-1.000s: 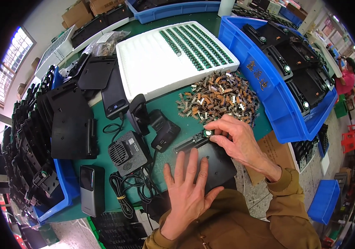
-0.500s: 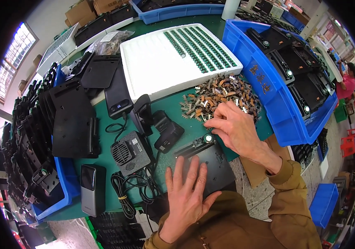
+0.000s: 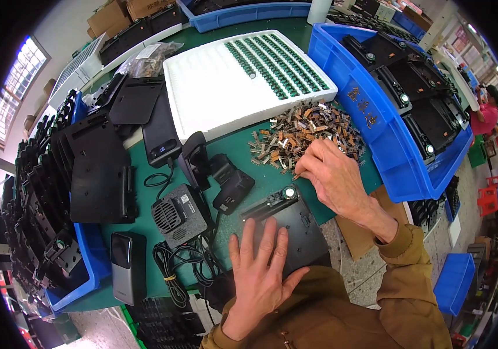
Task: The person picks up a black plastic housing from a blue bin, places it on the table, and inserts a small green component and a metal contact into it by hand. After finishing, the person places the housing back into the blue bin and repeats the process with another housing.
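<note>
My left hand (image 3: 259, 264) lies flat with fingers spread on a black plastic panel (image 3: 304, 238) near the table's front edge. Along the panel's far edge runs a narrow channel with a round silver-and-green part (image 3: 288, 192) at its right end. Just beyond that, my right hand (image 3: 335, 177) is closed in a pinch, thumb against forefinger. A small brownish metal piece shows at those fingertips, its exact kind too small to tell. Behind the hand spreads a heap of small metal-and-brown pieces (image 3: 295, 136).
A white foam tray (image 3: 202, 87) holds rows of green parts. Blue bins of black panels stand right (image 3: 388, 145) and left (image 3: 92, 262). On the green table are a grey speaker-like box (image 3: 180, 215), a coiled black cable (image 3: 170, 276), a power bank (image 3: 128, 267) and a black device (image 3: 234, 189).
My right hand has drawn back slightly from the heap, and a small piece now shows at its fingertips. The left hand stays on the panel. The whole view has shifted slightly.
</note>
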A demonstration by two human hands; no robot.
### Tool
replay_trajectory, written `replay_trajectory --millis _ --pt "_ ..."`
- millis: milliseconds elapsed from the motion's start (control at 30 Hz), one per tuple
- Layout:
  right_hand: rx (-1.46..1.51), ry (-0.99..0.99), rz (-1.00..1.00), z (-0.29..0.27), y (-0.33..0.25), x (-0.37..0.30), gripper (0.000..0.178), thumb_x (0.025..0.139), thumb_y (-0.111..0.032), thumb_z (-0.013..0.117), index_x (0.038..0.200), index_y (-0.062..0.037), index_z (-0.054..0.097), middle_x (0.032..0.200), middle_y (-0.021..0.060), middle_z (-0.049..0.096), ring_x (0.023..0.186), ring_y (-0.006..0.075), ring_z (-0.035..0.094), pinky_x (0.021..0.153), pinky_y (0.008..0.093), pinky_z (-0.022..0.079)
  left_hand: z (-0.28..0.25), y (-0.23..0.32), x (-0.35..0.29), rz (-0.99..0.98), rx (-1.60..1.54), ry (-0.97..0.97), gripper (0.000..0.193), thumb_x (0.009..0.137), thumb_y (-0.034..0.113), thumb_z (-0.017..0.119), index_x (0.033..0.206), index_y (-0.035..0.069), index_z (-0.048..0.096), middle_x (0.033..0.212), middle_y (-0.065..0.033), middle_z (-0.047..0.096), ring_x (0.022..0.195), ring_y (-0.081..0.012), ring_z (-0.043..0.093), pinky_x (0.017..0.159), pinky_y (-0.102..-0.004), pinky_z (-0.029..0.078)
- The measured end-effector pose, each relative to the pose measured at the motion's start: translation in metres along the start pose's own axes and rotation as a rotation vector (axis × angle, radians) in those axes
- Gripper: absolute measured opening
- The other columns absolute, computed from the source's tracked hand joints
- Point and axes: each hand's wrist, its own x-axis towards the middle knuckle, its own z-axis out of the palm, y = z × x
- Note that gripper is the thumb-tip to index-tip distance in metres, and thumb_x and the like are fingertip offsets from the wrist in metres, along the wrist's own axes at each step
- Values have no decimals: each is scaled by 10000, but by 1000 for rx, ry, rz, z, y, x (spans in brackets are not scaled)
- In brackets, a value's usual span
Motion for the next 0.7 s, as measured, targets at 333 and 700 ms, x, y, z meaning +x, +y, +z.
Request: replay_trajectory --millis 333,700 --pt "41 8 -4 0 -7 -2 194 727 -7 771 892 -69 689 872 49 555 861 241 576 697 369 484 0 1 0 -1 -3 -6 803 730 493 818 1355 44 589 1519 -164 459 1433 -473 327 1115 -659 249" --pt "920 -213 615 -24 -14 -32 184 875 6 668 1056 12 697 836 43 710 738 78 662 639 249 515 -2 1 1 0 -10 -7 800 746 486 810 1363 35 575 1506 -177 463 1422 -487 329 1106 -663 258"
